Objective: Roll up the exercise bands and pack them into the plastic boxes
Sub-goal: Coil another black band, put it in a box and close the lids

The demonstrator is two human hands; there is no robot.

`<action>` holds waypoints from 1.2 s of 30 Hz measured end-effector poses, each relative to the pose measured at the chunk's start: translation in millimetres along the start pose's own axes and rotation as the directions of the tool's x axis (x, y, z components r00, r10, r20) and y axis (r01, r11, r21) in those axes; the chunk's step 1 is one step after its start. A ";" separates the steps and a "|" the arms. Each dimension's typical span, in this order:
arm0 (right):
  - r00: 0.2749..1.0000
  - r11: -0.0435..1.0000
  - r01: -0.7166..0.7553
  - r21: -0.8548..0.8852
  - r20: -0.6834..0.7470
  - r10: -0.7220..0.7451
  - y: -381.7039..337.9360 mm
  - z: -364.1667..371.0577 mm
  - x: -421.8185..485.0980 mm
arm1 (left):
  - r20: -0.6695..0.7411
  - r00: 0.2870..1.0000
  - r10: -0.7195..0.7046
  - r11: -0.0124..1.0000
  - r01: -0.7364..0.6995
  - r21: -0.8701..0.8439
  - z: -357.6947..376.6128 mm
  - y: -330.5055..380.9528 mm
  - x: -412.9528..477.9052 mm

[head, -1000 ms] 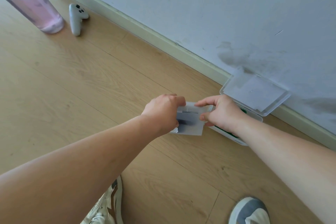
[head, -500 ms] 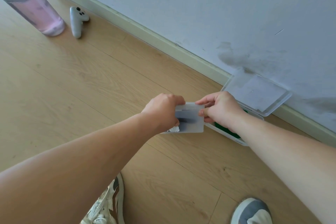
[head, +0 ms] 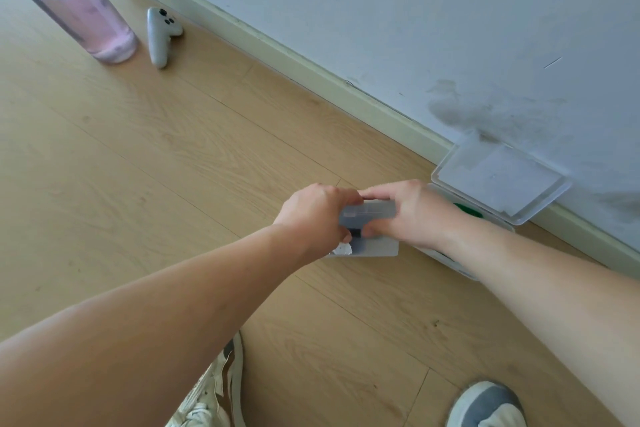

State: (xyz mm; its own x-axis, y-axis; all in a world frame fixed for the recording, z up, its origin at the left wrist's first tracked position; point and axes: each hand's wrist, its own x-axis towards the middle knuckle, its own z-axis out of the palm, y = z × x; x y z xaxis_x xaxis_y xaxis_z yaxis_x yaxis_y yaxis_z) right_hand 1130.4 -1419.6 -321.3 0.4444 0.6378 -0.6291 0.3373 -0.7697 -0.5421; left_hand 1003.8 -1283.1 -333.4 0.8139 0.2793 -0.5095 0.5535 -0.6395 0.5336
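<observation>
Two hands on one small box (head: 372, 230) on the floor (head: 173, 166): the left hand (head: 313, 215) curls over its near-left end, the right hand (head: 410, 210) pinches the lid, fingers closed on plastic. Something dark shows inside. Best to press evenly along the lid. Its long axis runs left to right. Behind, another box (head: 498, 222) sits open against the wall (head: 415, 28), green inside.
</observation>
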 end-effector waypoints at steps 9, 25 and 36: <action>0.985 0.993 -0.074 0.093 -0.151 0.087 -4.6 12.6 11.7 | -0.158 0.987 -0.027 0.999 0.020 -0.043 -7.4 -34.5 -3.5; 0.975 0.992 -0.119 0.047 -0.184 0.126 -9.5 13.4 16.2 | 0.008 0.977 -0.213 0.829 0.185 -0.527 -35.5 -71.4 -7.3; 0.970 0.989 -0.121 0.088 -0.203 0.136 -12.5 14.5 8.2 | -0.136 0.990 0.046 0.999 -0.045 0.006 -19.4 -48.9 -1.2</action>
State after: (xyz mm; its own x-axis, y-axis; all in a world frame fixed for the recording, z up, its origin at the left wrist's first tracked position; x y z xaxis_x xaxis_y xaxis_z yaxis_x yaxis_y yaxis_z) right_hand 1117.8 -1404.3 -327.8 0.6455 0.5076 -0.5707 0.2070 -0.8355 -0.5090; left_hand 979.2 -1238.3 -345.9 0.8548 0.3444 -0.3882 0.5150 -0.6554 0.5524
